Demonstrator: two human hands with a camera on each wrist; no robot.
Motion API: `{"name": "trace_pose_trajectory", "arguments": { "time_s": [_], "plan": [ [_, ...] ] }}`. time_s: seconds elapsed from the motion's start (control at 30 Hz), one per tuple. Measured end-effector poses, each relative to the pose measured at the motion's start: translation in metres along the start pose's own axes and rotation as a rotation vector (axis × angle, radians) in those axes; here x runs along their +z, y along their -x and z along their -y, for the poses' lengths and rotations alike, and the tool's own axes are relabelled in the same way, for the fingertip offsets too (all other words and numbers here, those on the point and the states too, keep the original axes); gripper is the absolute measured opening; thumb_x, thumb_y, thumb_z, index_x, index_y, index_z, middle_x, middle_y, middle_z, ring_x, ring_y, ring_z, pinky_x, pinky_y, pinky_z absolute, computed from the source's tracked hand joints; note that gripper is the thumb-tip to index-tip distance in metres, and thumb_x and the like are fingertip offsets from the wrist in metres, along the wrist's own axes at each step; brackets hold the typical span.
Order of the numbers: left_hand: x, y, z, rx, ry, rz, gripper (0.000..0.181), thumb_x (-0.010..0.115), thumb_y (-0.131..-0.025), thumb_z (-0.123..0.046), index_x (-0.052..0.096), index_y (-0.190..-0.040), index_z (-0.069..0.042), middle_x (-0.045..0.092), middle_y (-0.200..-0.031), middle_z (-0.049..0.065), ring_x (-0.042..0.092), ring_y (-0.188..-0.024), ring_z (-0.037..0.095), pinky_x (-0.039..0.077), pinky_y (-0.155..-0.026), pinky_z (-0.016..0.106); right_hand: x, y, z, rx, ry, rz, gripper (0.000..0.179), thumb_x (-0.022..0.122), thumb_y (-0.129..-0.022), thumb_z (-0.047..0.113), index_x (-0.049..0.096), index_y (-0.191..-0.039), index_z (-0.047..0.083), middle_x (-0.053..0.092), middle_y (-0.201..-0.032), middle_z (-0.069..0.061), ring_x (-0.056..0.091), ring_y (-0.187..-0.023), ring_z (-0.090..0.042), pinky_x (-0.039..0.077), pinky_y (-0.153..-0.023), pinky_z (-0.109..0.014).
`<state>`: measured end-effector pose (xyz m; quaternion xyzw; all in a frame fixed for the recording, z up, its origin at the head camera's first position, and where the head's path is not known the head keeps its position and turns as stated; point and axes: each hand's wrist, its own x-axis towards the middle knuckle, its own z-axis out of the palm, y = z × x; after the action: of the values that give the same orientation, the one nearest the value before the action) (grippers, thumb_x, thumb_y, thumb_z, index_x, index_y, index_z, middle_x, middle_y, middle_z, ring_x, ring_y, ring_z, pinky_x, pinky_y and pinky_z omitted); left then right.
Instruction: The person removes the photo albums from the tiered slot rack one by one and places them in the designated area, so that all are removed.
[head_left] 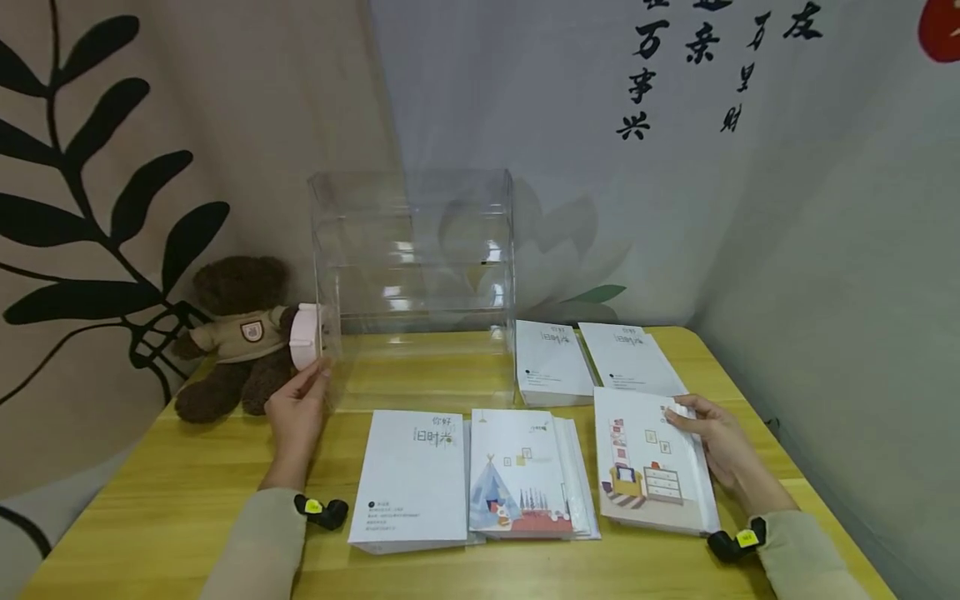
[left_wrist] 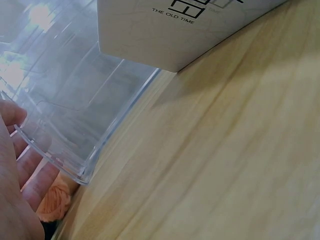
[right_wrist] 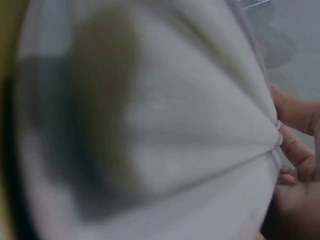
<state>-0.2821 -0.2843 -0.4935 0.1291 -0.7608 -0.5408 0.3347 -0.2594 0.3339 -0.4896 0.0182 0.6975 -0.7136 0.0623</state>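
Note:
My left hand [head_left: 298,412] holds the lower left edge of a clear plastic rack [head_left: 423,321]. In the left wrist view its fingers [left_wrist: 44,182] show behind the transparent side panel. My right hand [head_left: 712,437] grips the right side of a white book [head_left: 633,450] with a chair and drawers drawn on its cover, thumb on top. In the right wrist view the pages [right_wrist: 200,110] of this book bulge close to the camera, blurred. Left of it lie a book with a tent drawing [head_left: 517,475], on top of others, and a thick white book [head_left: 412,475].
Two white stacks of books [head_left: 555,367] [head_left: 633,358] lie at the back right beside the rack. A brown teddy bear [head_left: 243,333] sits at the back left, next to a pale pink object [head_left: 303,336]. A printed curtain [head_left: 585,167] hangs behind the wooden table [head_left: 187,500].

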Motion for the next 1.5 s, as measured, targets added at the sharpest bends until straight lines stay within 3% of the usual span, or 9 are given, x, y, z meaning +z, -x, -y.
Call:
{"name": "trace_pose_trajectory", "arguments": {
  "time_s": [0.4, 0.57, 0.77, 1.03, 1.2, 1.37, 1.5],
  "plan": [
    [-0.002, -0.001, -0.001, -0.015, -0.025, 0.008, 0.033, 0.071, -0.095, -0.040, 0.075, -0.123, -0.024, 0.073, -0.118, -0.002, 0.065, -0.102, -0.001, 0.049, -0.082, 0.010, 0.012, -0.004, -0.006, 0.002, 0.148, -0.003, 0.044, 0.074, -0.094, 0.030, 0.058, -0.125, 0.003, 0.056, -0.115, -0.004, 0.069, -0.082, -0.017, 0.061, -0.069, -0.037],
    [-0.001, 0.001, 0.000, -0.010, -0.011, 0.014, 0.033, 0.070, -0.095, -0.040, 0.075, -0.123, -0.022, 0.073, -0.117, -0.001, 0.065, -0.102, -0.002, 0.049, -0.081, 0.009, 0.019, -0.001, -0.007, -0.014, 0.291, -0.039, 0.057, 0.074, -0.093, 0.037, 0.057, -0.133, -0.001, 0.060, -0.115, -0.010, 0.069, -0.078, -0.019, 0.060, -0.064, -0.036],
    [0.000, 0.003, -0.001, 0.009, 0.008, 0.003, 0.032, 0.071, -0.095, -0.037, 0.076, -0.122, -0.020, 0.073, -0.117, -0.001, 0.066, -0.101, -0.002, 0.049, -0.081, 0.009, 0.024, 0.000, -0.012, -0.057, 0.394, -0.070, 0.059, 0.074, -0.093, 0.039, 0.059, -0.135, 0.001, 0.068, -0.106, -0.013, 0.068, -0.078, -0.019, 0.059, -0.064, -0.033],
    [-0.001, 0.003, 0.002, 0.005, -0.006, 0.010, 0.032, 0.071, -0.095, -0.039, 0.075, -0.122, -0.023, 0.073, -0.118, -0.003, 0.065, -0.102, -0.002, 0.049, -0.081, 0.008, 0.028, 0.000, -0.016, -0.098, 0.433, -0.085, 0.057, 0.072, -0.093, 0.041, 0.061, -0.134, 0.002, 0.060, -0.122, -0.019, 0.064, -0.086, -0.016, 0.056, -0.069, -0.029],
    [-0.001, 0.001, 0.000, 0.039, 0.008, 0.007, 0.030, 0.071, -0.096, -0.035, 0.076, -0.122, -0.021, 0.073, -0.118, 0.000, 0.065, -0.099, -0.003, 0.049, -0.077, 0.008, 0.032, -0.002, -0.017, -0.154, 0.466, -0.090, 0.052, 0.070, -0.095, 0.041, 0.063, -0.129, 0.001, 0.055, -0.132, -0.017, 0.053, -0.107, -0.016, 0.048, -0.081, -0.016],
    [-0.002, 0.000, -0.001, 0.010, -0.002, 0.016, 0.032, 0.070, -0.096, -0.038, 0.075, -0.123, -0.022, 0.073, -0.119, -0.001, 0.065, -0.100, -0.003, 0.049, -0.078, 0.009, 0.035, -0.003, -0.018, -0.198, 0.486, -0.087, 0.050, 0.069, -0.096, 0.039, 0.064, -0.126, -0.001, 0.052, -0.142, -0.018, 0.043, -0.127, -0.022, 0.035, -0.091, -0.005],
    [-0.002, 0.001, 0.001, 0.001, -0.017, 0.010, 0.033, 0.070, -0.095, -0.040, 0.075, -0.123, -0.022, 0.073, -0.119, -0.001, 0.065, -0.101, -0.002, 0.049, -0.079, 0.008, 0.037, -0.004, -0.019, -0.211, 0.510, -0.103, 0.048, 0.070, -0.096, 0.038, 0.065, -0.124, -0.001, 0.056, -0.137, -0.017, 0.048, -0.118, -0.019, 0.038, -0.089, -0.009]
  ]
}}
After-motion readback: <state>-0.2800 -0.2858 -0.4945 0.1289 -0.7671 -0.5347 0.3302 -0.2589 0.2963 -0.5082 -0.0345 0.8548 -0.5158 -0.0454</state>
